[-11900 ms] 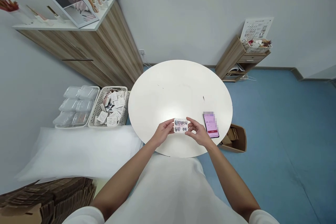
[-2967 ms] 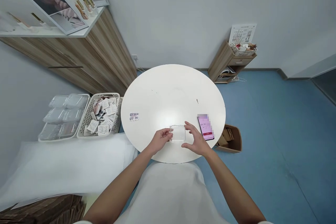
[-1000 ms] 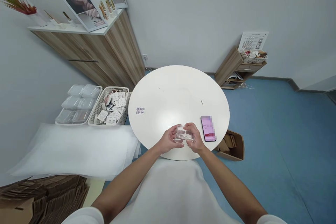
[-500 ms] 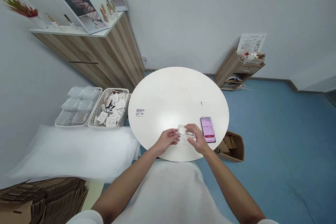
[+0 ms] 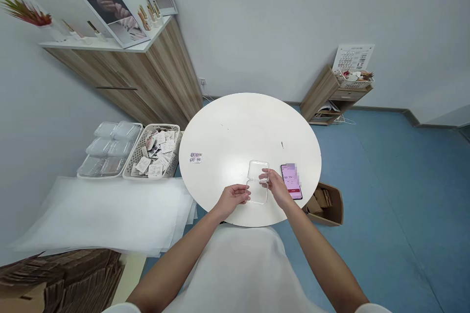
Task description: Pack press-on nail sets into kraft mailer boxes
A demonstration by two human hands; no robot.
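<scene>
In the head view, the left hand (image 5: 232, 198) is pinching the left edge of a clear case's (image 5: 256, 192) near half, while the right hand (image 5: 279, 190) is gripping its right side by the hinge. Compared with half a second ago, the lid (image 5: 257, 168) is opening wider, so the inside is lying exposed (nothing is showing in it). A patterned card (image 5: 196, 157) is lying well apart, leftward, on the white table (image 5: 242, 122).
</scene>
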